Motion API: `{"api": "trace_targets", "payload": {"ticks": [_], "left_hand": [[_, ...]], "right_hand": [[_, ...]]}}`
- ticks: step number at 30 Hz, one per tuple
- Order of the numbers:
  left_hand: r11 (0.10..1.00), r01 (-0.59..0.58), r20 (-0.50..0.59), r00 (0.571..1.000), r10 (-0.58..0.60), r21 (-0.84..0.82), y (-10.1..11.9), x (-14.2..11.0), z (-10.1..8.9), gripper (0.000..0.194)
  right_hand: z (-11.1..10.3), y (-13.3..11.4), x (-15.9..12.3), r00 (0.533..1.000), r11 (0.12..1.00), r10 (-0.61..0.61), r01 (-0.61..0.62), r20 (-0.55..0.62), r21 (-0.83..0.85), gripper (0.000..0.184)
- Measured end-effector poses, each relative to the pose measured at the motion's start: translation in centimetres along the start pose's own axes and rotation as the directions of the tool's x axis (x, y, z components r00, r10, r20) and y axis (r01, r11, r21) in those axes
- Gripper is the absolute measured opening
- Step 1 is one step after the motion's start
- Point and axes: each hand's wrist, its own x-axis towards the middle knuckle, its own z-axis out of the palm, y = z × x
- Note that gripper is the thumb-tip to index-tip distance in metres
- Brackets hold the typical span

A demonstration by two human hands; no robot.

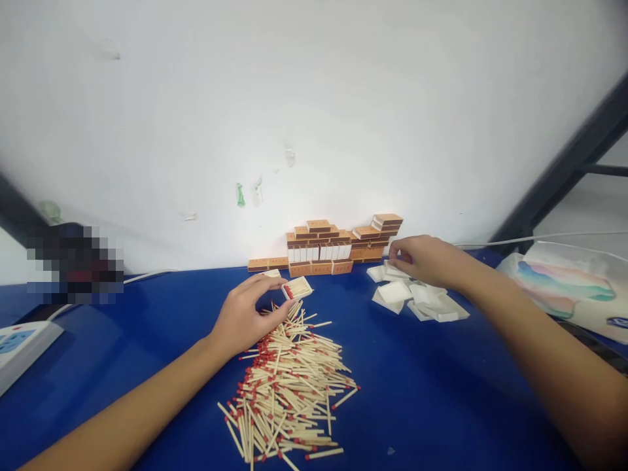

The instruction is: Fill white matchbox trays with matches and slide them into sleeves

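Observation:
My left hand (250, 314) pinches a white matchbox tray (297, 288) between thumb and fingers; red-headed matches lie inside it. Just behind those fingers, another white tray (271, 274) shows in part. Below the hand spreads a loose heap of matches (294, 386) with red heads, most of them to the front and right of it. To the right, my right hand (422, 261) is closed, its fingertips on a white matchbox tray (391, 270) at the back of a jumbled pile of white trays (432, 302). Its curled fingers are partly hidden.
Brown matchboxes (320, 268) stand stacked against the white wall (314, 118). A plastic package (564, 281) lies at the right and a white power strip (27, 350) at the left of the blue table (161, 314). Dark metal bars (564, 157) slant at both sides.

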Motion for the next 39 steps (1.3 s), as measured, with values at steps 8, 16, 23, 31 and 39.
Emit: {"api": "trace_targets", "payload": {"ticks": [8,16,23,31,39], "left_hand": [[1.0,0.005,-0.005,1.0,-0.005,0.013,0.1,0.0,0.1,0.024],[0.988,0.153,-0.078,0.985,-0.152,0.006,-0.8,0.2,-0.1,0.021],[0.943,0.328,-0.265,0.915,-0.303,0.055,-1.8,0.2,-0.4,0.016],[0.969,0.243,-0.024,0.969,-0.244,-0.05,-0.9,0.2,0.0,0.023],[0.893,0.448,-0.211,0.877,-0.432,0.034,-1.9,0.4,-0.5,0.021]], "right_hand": [[0.2,0.1,0.0,0.911,0.967,0.243,-0.256,-0.334,0.006,0.031],[1.2,-1.1,-0.2,0.846,0.96,0.2,-0.27,-0.494,-0.075,0.037],[0.8,-2.4,-0.4,0.858,0.968,0.13,-0.218,-0.497,-0.124,0.036],[1.5,-3.7,-0.2,0.887,0.986,-0.108,0.037,-0.449,-0.163,0.031],[2.9,-7.8,-0.7,0.889,0.923,-0.386,0.37,-0.248,-0.109,0.027]]}}
